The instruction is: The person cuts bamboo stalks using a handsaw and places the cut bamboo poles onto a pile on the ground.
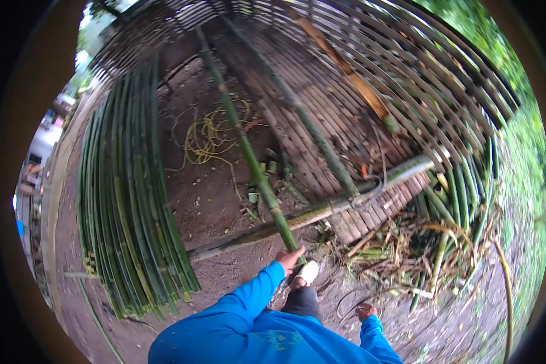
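A long green bamboo pole (249,148) runs from the far end of the yard down toward me, its near end resting over a crosswise log (258,232). My left hand (290,259) is closed around that near end, just above my light-coloured shoe (309,273). Lower and to the right, my right hand (365,312) hangs by my side, away from the pole. Its fingers are blurred, with a thin dark curved line beside them on the ground. I cannot make out whether it holds anything.
Many green bamboo poles (130,194) lie side by side at left. Yellow rope (209,138) is coiled on the dirt. A slatted bamboo platform (309,121) with a slatted railing (406,79) stands right of the pole. Bamboo scraps (400,242) heap near its front corner.
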A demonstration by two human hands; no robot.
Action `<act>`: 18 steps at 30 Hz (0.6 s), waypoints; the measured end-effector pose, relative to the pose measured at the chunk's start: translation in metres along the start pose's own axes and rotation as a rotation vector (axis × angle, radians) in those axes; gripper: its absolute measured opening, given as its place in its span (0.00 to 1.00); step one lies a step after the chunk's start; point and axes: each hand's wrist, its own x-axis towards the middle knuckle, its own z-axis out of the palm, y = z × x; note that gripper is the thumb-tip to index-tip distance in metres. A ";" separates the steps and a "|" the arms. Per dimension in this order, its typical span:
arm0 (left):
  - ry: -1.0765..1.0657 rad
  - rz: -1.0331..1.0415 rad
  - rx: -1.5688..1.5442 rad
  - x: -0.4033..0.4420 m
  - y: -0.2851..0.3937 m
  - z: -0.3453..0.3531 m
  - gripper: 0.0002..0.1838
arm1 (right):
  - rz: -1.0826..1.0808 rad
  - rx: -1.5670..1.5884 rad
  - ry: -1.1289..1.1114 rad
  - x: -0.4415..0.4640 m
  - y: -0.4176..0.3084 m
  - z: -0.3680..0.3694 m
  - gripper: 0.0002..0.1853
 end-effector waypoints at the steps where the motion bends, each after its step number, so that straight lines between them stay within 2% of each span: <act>1: -0.020 0.009 -0.100 -0.007 0.007 0.007 0.37 | -0.110 -0.140 0.015 0.015 -0.004 -0.014 0.19; 2: 0.020 0.070 -0.249 0.020 -0.007 0.014 0.31 | -0.083 -0.017 0.033 0.024 -0.015 -0.028 0.18; 3: -0.054 0.058 -0.353 0.061 -0.028 0.015 0.28 | -0.058 0.108 0.054 0.031 -0.031 -0.045 0.17; 4: -0.044 0.118 -0.342 0.059 -0.031 0.016 0.27 | -0.213 -0.123 0.125 0.041 -0.033 -0.060 0.16; 5: -0.011 0.155 -0.367 0.054 -0.036 0.015 0.25 | -0.381 -0.551 0.123 0.076 -0.010 -0.061 0.17; 6: 0.018 0.194 -0.385 0.047 -0.037 0.012 0.24 | -0.204 -0.104 0.190 0.032 -0.086 -0.093 0.19; 8: -0.018 0.240 -0.299 0.022 -0.050 -0.018 0.23 | -0.083 -0.014 0.222 0.060 -0.069 -0.090 0.21; 9: 0.010 0.273 -0.241 0.004 -0.057 -0.037 0.22 | -0.235 -0.180 0.215 0.048 -0.096 -0.101 0.24; 10: 0.047 0.308 -0.186 -0.022 -0.061 -0.062 0.21 | -0.243 -0.215 0.233 0.072 -0.076 -0.095 0.21; 12: 0.146 0.455 -0.104 -0.102 -0.065 -0.120 0.19 | -0.213 -0.365 0.107 0.106 -0.050 -0.085 0.23; 13: 0.261 0.485 -0.048 -0.098 -0.098 -0.146 0.20 | -0.207 -0.479 0.004 0.126 -0.044 -0.070 0.25; 14: 0.329 0.479 0.029 -0.135 -0.109 -0.175 0.19 | -0.217 -0.604 -0.110 0.149 -0.044 -0.050 0.26; 15: 0.402 0.591 0.084 -0.154 -0.132 -0.201 0.19 | -0.257 -0.726 -0.217 0.175 -0.045 -0.025 0.28; 16: 0.494 0.603 0.130 -0.181 -0.162 -0.219 0.20 | -0.321 -0.818 -0.306 0.201 -0.048 0.000 0.29; 17: 0.487 0.533 0.127 -0.204 -0.192 -0.235 0.20 | -0.425 -0.847 -0.370 0.242 -0.046 0.034 0.31; 18: 0.436 0.467 0.042 -0.228 -0.224 -0.245 0.19 | -0.497 -0.340 -0.196 0.182 -0.137 0.038 0.27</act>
